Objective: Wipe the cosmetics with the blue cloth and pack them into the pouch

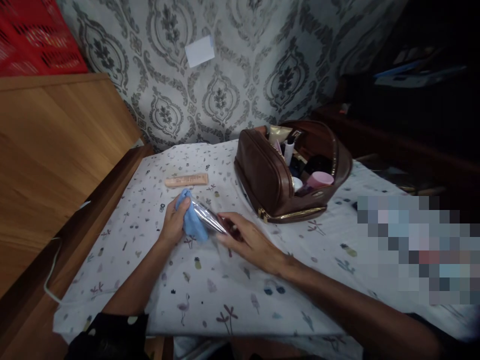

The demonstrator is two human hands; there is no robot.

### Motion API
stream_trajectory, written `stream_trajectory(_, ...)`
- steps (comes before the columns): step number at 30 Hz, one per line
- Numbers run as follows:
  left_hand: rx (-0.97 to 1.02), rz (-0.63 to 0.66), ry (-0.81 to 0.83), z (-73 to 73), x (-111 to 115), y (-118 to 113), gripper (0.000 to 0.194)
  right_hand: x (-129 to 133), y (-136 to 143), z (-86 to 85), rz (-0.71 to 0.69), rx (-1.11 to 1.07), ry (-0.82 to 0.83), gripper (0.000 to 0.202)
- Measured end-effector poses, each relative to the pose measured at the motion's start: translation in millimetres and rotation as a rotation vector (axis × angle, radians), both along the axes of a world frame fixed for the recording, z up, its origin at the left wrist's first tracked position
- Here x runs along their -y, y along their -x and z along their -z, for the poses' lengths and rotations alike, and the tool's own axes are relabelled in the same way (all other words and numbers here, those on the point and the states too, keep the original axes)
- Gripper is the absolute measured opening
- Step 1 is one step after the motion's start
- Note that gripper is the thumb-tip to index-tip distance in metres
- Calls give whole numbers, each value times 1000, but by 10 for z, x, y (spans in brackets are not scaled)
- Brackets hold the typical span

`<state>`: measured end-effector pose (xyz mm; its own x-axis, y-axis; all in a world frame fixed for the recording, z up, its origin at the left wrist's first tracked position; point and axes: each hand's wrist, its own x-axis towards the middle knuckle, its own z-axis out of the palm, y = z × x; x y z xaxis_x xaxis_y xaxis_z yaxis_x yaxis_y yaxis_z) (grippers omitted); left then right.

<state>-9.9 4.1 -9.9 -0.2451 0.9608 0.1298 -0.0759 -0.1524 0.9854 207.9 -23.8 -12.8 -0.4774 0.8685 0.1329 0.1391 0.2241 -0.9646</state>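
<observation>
My left hand (174, 220) is closed on a light blue cloth (197, 225), its thumb pressing the cloth against the upper end of a shiny silver tube (208, 216). The tube's lower right end, which looks dark reddish, sits between the fingers and thumb of my right hand (251, 240). Tube and cloth are held tilted above the patterned sheet. Just beyond my left hand lies a peach-coloured tube (186, 180) with small print. To the right of it stands a brown cosmetics bag (262, 172), unzipped, with several items inside, among them a pink round-topped one (320, 179).
A white sheet with small prints (210, 285) covers the surface. A wooden panel (67, 130) rises at the left, with a red plastic crate (41, 40) above it. A white cable (50, 280) hangs at the left edge. Patterned wallpaper (232, 75) closes off the back.
</observation>
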Motion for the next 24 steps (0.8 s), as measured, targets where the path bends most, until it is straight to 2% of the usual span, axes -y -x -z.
stream_trajectory(1, -1, -15, -3, 0, -2, -4, 46, 18, 2, 17, 13, 67, -100, 56)
stream_trajectory(3, -12, -24, -2, 4, -5, -3, 46, 34, 6, 56, 39, 156, -198, 60)
stream_trajectory(6, -46, -10, 5, 21, -12, 11, 46, 6, -1, 81, 53, 177, -242, 44)
stream_trajectory(8, -55, -7, 12, 32, -17, 23, 46, -26, -15, 60, 11, 126, -222, 40)
stream_trajectory(10, -59, -5, 16, 38, -21, 32, 48, -48, -30, 25, -63, 48, -128, 41)
stream_trajectory(14, -65, 4, 25, 31, -20, 40, 51, -45, -43, -28, -210, -119, 175, 52)
stream_trajectory(19, 5, 3, 45, 2, -2, 17, 50, -23, -35, -47, -246, -239, 470, 60)
stream_trajectory(24, 120, 20, 103, -38, 24, -60, 54, -18, -7, -31, -313, -420, 695, 57)
